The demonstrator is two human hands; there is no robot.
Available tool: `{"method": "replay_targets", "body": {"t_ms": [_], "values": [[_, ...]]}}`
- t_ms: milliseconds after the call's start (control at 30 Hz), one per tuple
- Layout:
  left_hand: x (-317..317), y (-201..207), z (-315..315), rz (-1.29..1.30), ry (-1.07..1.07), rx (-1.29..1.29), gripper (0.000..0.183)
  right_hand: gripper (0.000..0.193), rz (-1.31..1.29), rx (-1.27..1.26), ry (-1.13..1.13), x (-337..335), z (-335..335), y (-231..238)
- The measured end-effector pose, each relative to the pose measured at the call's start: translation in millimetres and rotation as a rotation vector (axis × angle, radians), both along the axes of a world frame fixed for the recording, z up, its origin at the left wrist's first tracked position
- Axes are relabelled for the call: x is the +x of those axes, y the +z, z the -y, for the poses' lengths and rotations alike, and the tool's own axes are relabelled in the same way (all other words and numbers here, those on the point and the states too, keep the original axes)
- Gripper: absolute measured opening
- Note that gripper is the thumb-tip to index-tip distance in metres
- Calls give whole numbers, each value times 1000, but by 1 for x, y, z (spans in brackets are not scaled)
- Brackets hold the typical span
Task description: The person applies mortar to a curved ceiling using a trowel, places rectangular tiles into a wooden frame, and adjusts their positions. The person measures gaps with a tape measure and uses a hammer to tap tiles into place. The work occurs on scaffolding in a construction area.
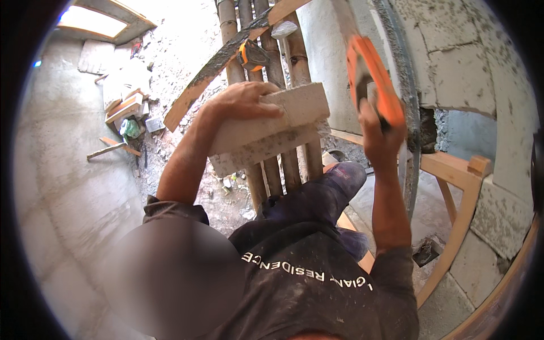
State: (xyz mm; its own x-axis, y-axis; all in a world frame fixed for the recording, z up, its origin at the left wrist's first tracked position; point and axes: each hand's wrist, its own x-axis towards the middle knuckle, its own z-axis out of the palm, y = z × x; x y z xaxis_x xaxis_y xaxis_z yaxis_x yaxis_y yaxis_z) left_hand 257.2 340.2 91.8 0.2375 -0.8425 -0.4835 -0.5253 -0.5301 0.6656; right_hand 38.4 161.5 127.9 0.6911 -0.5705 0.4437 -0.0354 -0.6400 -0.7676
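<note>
My left hand (246, 102) grips the top edge of a pale grey lightweight concrete block (303, 107), its fingers bent over the near face. The block lies across several bamboo poles (271, 181), and a rough, speckled face shows on its lower side. My right hand (378, 122) is closed round the orange-and-black handle of a handsaw (378, 79), held up to the right of the block and apart from it. The saw blade is smeared by motion and runs out at the upper edge.
An orange-and-black tape measure (253, 55) lies on the poles beside a mortar-stained wooden board (195, 90). A wooden frame (447, 167) stands against the block wall (459, 73) at right. Rubble and wood offcuts (126, 107) lie at left. My bent knee (347, 174) is near the poles.
</note>
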Motion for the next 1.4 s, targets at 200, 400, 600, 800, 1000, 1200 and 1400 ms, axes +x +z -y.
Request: {"method": "replay_targets", "body": {"t_ms": [200, 400, 600, 800, 1000, 1200, 1400], "values": [[-32, 22, -18, 459, 146, -37, 72, 40, -9, 450, -117, -144, -102, 35], [-67, -2, -42, 939, 73, -240, 86, 48, -84, 421, -67, -206, -173, 9], [-83, 10, -43, 870, 61, -143, 91, 48, -95, 315, 2, -236, -206, 10], [-81, -1, -38, 917, 105, -191, 86, 48, -72, 317, 33, -241, -214, 12], [-82, 0, -40, 885, 113, -195, 89, 47, -116, 362, 31, -238, -215, 9], [-85, 0, -36, 934, 110, -150, 90, 46, -200, 420, -5, -240, -222, 24], [-82, 3, -38, 890, 117, -149, 90, 44, -243, 230, 47, -283, -234, 38]]}}
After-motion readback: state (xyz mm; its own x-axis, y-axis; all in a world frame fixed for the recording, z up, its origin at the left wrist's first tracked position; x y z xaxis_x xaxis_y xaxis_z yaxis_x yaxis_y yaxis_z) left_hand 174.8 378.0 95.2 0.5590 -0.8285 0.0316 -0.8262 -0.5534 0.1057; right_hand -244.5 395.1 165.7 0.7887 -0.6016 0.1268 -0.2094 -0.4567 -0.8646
